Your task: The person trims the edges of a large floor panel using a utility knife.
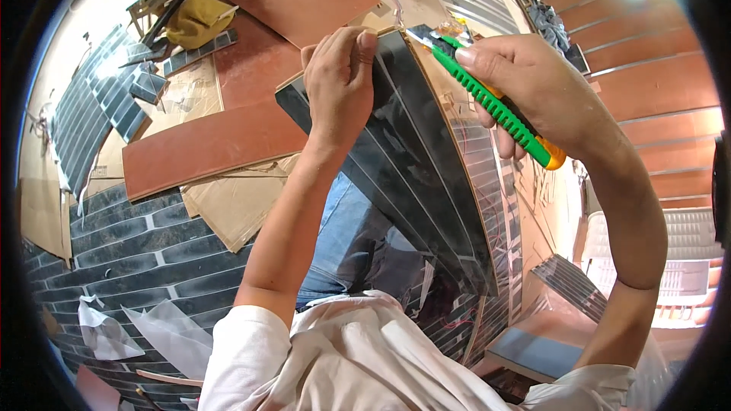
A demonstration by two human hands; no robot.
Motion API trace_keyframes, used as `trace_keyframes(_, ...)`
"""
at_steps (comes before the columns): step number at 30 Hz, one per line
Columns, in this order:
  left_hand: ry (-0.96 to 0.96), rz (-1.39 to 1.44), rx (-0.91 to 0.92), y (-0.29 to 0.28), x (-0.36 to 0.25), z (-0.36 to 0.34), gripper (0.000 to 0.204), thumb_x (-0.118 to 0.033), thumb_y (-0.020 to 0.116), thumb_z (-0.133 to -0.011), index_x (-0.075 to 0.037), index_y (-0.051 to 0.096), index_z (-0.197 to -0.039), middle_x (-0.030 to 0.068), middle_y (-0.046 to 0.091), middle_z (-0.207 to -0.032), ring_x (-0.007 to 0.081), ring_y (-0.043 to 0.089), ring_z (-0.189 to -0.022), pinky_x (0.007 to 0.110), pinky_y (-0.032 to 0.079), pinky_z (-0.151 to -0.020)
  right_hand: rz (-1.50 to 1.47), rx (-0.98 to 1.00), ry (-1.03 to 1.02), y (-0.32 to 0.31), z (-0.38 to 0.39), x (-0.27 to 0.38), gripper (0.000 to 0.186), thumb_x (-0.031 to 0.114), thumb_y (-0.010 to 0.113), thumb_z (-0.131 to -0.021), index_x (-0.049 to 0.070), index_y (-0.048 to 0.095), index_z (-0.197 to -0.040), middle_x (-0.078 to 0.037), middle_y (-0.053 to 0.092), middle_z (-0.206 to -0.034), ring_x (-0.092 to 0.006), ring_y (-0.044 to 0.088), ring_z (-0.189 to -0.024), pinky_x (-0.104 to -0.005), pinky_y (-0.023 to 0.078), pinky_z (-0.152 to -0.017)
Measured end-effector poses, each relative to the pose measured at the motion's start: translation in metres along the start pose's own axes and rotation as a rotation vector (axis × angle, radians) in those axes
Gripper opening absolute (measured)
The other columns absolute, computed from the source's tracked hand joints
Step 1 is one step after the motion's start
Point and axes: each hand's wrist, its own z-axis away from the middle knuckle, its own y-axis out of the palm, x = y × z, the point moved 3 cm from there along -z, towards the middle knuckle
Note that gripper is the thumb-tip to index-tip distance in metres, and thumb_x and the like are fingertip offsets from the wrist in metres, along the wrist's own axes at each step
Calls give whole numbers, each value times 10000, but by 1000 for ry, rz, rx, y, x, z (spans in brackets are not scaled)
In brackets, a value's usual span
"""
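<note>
A long dark panel [415,137] with pale lengthwise stripes leans over my lap, tilted, its upper end near the top middle. My left hand [340,76] is closed over that upper end, fingers curled on its edge. Off the panel's right edge, my right hand [525,84] grips a green and yellow utility knife [499,110]. My thumb presses on the knife near its front end, which points up and left toward the panel's corner. The blade [420,33] appears close to the corner; whether it touches cannot be told.
Reddish-brown boards [221,141] and cardboard [236,202] lie to the left on a dark striped floor [145,251]. A mustard cap [198,23] rests among dark offcuts at upper left. White plastic scraps [106,331] lie lower left. White crates [681,281] stand at right.
</note>
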Motion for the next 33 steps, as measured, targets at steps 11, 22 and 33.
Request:
trace_keyframes(11,12,30,9,2,4,-2,341,-348,550,-1061,-45,679,-972,98,654,-852,290,623,-894,371,387,-907,76,51,29,0,-2,9,448,412,530,-1073,19,570,-861,-45,596,-653,-122,640,-452,-233,521,-392)
trace_keyframes(22,-59,22,72,1,11,-1,355,-389,560,-1075,-73,718,-1109,72,693,-948,237,484,-937,363,398,-915,382,232,390,-19,13,-9,481,327,534,-1061,-26,584,-738,-95,595,-567,-165,628,-407,-283,505,-361)
trace_keyframes(33,7,31,5,0,6,-4,325,-336,549,-1062,-50,675,-975,103,641,-849,294,616,-888,371,383,-890,7,13,44,1,-6,11,427,396,523,-1079,26,556,-867,-61,617,-649,-131,635,-432,-237,512,-371)
